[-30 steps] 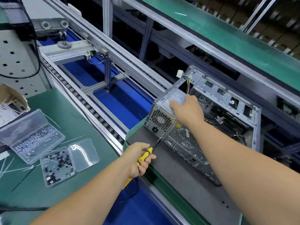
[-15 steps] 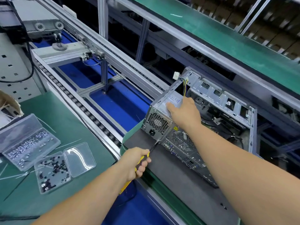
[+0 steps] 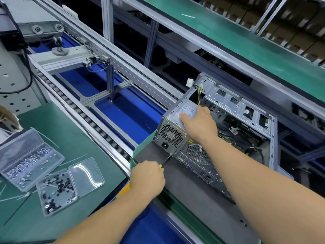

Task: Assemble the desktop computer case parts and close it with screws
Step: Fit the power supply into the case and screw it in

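Computer case lies on its side on the dark grey mat, back panel twd the person, near the mat's left end. Power supply sits in the case corner nearest that end. Right hand lies flat on top of the power supply, fingers straight, pressing it in place. Left hand is wrapped round the yellow handle of a screwdriver, tip at the lower edge of the power supply's back face, approx at a screw point; the screw itself is too small to see.

Progress, as a judgement: early-to-mid. Power supply is in and being fastened; side of the case is wide open w/ cables and board showing, no side cover in view, so closing and its screws are left to do.

Screw boxes and lie open on the green bench, near its front left part, well apart from the case.

Hard to tell: how many power supply screws are already in; whether the tip is seated. Most of the screwdriver handle is hidden in the fist. Far end of the case is partly hidden by the right forearm.
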